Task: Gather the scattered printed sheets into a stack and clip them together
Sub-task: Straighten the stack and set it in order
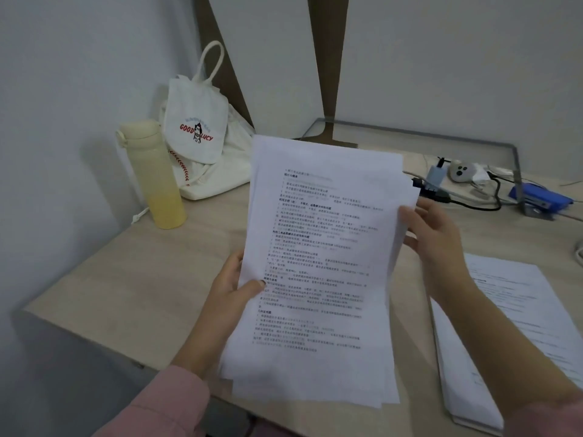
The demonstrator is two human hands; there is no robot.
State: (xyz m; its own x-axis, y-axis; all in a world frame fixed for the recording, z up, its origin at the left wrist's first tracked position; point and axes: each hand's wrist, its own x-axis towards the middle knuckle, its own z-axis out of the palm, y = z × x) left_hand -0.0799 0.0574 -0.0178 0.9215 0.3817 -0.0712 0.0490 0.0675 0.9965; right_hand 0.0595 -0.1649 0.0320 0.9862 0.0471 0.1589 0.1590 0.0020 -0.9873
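Sheets (321, 263), edges fanned — left hand (228, 290), right hand (432, 236) grip sides.

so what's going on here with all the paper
A person holds a loose, uneven stack of white printed sheets above the pale wooden desk. The left hand grips its left edge, the right hand its right edge, thumbs in front. Another pile of printed sheets lies on the desk at the right. Nothing is clipped together yet.

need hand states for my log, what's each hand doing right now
Left hand: holding the printed sheets at their left edge, thumb on the front.
Right hand: holding the same sheets at their right edge.
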